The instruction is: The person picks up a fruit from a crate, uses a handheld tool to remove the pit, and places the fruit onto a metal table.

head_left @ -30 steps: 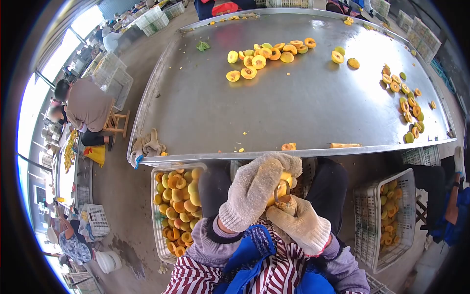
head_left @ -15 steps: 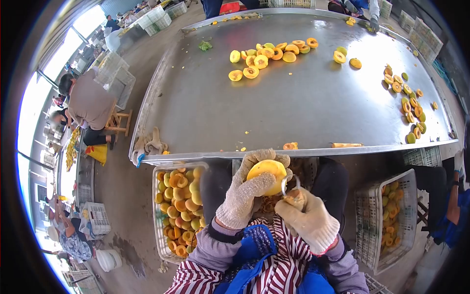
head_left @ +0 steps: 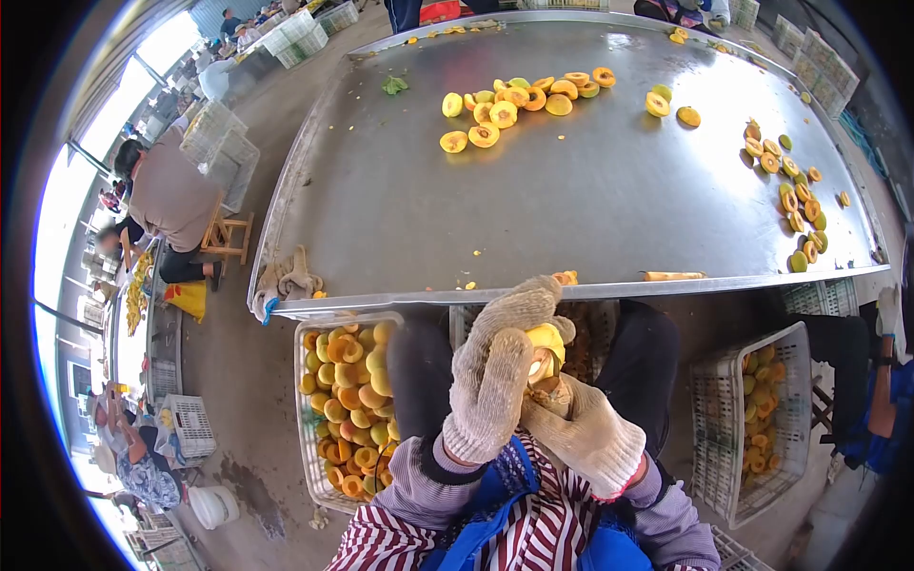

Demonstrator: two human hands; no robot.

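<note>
My gloved left hand [head_left: 488, 385] is closed around a yellow peach [head_left: 546, 341], just below the table's front edge. Most of the fruit is hidden by the glove. My gloved right hand [head_left: 590, 438] presses close under it, gripping a small tool with a curved metal end [head_left: 540, 367]. The grip is mostly covered, and the metal meets the lower side of the peach. On the metal table [head_left: 400, 209] in front lie several halved peaches [head_left: 503, 114], cut faces showing on many of them.
Left of my legs stands a crate [head_left: 312, 457] full of peach halves; another crate [head_left: 706, 447] with fruit is at the right. Gloves [head_left: 290, 278] lie on the table's left corner. More halves [head_left: 798, 205] lie at the right. A seated person [head_left: 173, 195] is at the left.
My left hand has turned, so its back now covers more of the peach. My right hand has shifted slightly left, bringing the tool in closer against the fruit.
</note>
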